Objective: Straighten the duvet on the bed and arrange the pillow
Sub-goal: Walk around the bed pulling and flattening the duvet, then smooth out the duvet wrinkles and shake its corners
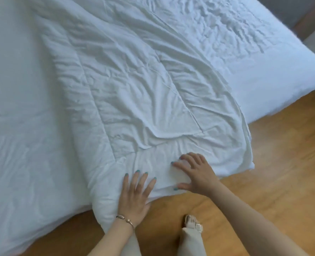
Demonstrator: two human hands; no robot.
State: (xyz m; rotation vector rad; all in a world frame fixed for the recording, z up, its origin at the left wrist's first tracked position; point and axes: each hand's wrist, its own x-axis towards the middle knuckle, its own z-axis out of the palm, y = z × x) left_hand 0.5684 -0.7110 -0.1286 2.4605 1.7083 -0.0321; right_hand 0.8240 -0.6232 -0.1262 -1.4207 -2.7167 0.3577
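A white, heavily wrinkled duvet (134, 85) lay slanted across a bed (14, 89), its near end hanging over the bed's edge toward a wooden floor (263, 172). The duvet's near corner bulged in a soft, rounded fold just beside the left wrist. Both hands lay flat on that near end, fingers straight and spread, grasping nothing. The left hand (136, 196) pressed on the duvet's edge, with a thin bracelet (125, 221) at its wrist. The right hand (195, 174) rested just beside it, a little farther onto the cloth, the two hands close but not touching. Below the arms, pale trouser legs (190, 241) and a sandalled foot (191, 221) stood on the floor. No pillow could be seen.
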